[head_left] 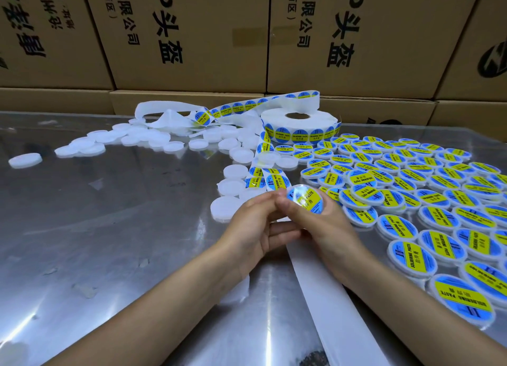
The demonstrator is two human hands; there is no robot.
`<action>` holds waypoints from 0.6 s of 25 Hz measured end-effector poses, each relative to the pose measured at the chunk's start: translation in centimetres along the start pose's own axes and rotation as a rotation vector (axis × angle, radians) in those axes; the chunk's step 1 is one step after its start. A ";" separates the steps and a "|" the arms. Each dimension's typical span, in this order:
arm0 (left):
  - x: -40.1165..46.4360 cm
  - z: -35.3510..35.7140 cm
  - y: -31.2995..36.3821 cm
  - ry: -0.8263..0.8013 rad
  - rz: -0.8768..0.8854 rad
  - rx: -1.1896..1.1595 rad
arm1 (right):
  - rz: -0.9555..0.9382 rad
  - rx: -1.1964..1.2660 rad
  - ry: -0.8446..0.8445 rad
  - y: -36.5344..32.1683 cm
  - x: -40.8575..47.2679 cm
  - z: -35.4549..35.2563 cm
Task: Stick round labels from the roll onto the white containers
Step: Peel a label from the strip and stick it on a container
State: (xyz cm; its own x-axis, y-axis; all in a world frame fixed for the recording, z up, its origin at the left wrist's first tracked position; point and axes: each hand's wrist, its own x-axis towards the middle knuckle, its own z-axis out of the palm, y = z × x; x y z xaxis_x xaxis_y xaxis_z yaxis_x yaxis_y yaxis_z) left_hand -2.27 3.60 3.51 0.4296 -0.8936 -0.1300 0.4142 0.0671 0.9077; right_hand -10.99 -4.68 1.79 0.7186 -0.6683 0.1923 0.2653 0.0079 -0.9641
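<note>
Labelled container (305,200) between both grips, left (253,230) and right (319,221).

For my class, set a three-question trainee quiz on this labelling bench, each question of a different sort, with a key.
1. True or false: the labelled containers lie to the right of the hands.
2. Which holds the container with the label? A) left hand alone B) both hands, the right hand included C) neither
3. Fill in: the label roll stands in front of stacked cardboard ____.

Key: 1 true; 2 B; 3 boxes. The unlabelled containers lie to the left of the strip.
</note>
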 end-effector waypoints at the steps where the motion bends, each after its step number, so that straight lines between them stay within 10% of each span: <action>1: -0.1 0.1 -0.1 -0.003 -0.030 -0.041 | -0.009 -0.003 0.036 0.1 0.0 0.0; 15: -0.9 1.0 -1.1 -0.033 0.189 0.208 | 0.081 -0.052 0.290 0.2 0.4 0.3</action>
State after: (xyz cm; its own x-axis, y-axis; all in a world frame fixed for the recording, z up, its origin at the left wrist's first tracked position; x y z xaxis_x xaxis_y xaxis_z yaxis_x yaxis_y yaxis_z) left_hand -3.95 3.86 3.00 0.4557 -0.8882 0.0588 0.1541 0.1438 0.9775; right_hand -10.45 -4.71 1.78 0.5204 -0.8517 0.0612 0.1758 0.0367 -0.9837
